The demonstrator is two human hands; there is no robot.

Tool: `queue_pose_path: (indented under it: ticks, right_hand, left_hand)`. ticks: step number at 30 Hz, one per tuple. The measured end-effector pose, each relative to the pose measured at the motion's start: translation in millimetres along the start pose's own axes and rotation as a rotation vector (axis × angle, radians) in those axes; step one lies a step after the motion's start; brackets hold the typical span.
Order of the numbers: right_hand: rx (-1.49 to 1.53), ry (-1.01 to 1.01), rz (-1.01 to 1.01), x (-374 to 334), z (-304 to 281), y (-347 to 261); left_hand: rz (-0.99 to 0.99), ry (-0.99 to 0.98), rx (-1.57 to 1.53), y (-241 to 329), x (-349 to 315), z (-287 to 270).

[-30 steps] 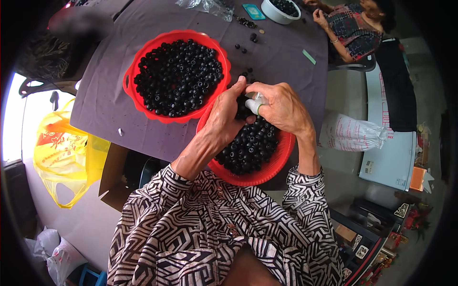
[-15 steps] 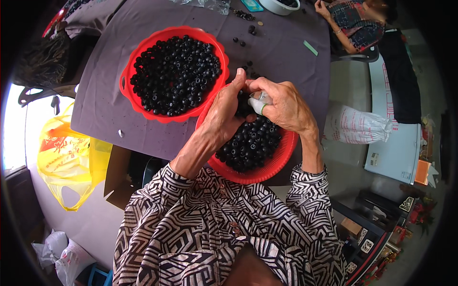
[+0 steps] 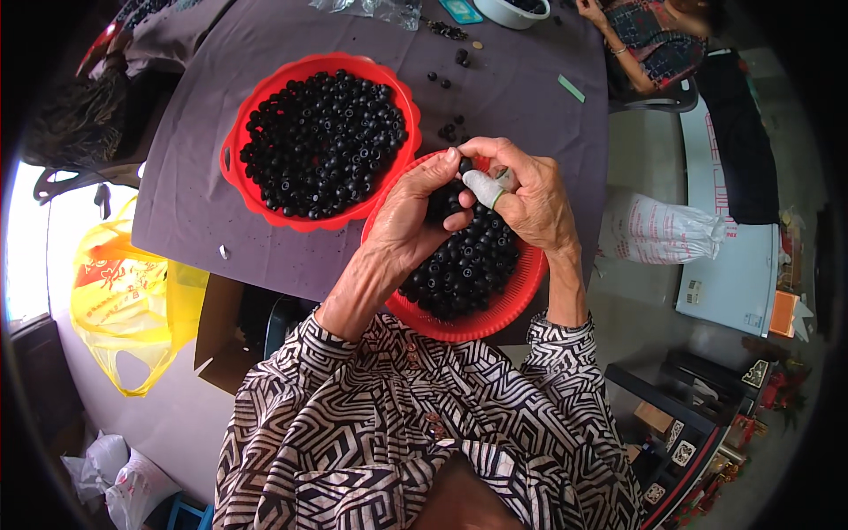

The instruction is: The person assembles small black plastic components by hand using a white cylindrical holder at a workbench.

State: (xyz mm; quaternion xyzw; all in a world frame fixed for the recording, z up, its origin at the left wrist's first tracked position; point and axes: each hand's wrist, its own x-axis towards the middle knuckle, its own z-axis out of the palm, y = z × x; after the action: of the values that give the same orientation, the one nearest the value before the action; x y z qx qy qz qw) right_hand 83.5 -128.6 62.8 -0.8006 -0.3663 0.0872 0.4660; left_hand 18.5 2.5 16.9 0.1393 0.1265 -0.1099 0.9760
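My left hand (image 3: 408, 208) and my right hand (image 3: 539, 199) meet over the far part of a red ribbed basket (image 3: 474, 329). Pinched between their fingertips is a small round black piece (image 3: 465, 166). A whitish cloth finger cover (image 3: 483, 187) with a green edge wraps my right thumb. My left fingers curl under, and more dark pieces show by the palm, partly hidden. Below my hands the basket holds many black cup-like pieces (image 3: 464, 278), some with ring-shaped openings. To its left stands a red scalloped basket (image 3: 231, 157) full of similar black pieces (image 3: 322, 146).
A grey-purple cloth covers the table (image 3: 291, 261); loose black pieces (image 3: 452, 132) and a green strip (image 3: 571, 88) lie on it. A white bowl (image 3: 512, 16) stands at the far edge. Another person's arm (image 3: 623, 57) is at far right. A yellow bag (image 3: 132, 300) hangs left.
My right thumb has drawn back from the left hand, and the black piece now shows between the fingertips. My left thumb has tipped lower. The view has shifted slightly.
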Motion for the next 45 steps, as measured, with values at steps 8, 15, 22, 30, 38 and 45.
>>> queue_pose_path:
  ticks: [8, 15, 22, 30, 38, 45]
  right_hand:
    - [0.075, 0.037, -0.018, -1.9, 2.5, -4.3]
    - [-0.113, -0.021, 0.013, 0.4, -19.9, -18.9]
    - [-0.229, -0.167, 0.008, 6.5, -19.4, -16.2]
    - [-0.260, -0.185, 0.020, 6.9, -16.2, -17.3]
    - [-0.283, -0.174, 0.027, 5.1, -15.2, -19.2]
    - [-0.353, -0.158, -0.022, 0.3, -11.9, -16.6]
  left_hand:
    - [0.060, -0.121, -0.053, -2.8, -4.0, 0.0]
    - [0.146, -0.188, 0.161, 5.3, -3.7, -4.1]
    - [0.128, -0.184, 0.195, 6.4, -4.9, -2.1]
    - [0.121, -0.212, 0.201, 7.9, -5.5, -4.3]
    - [0.117, -0.181, 0.227, 8.9, -5.7, -2.1]
    - [0.158, -0.032, 0.311, 5.5, -10.2, 5.8]
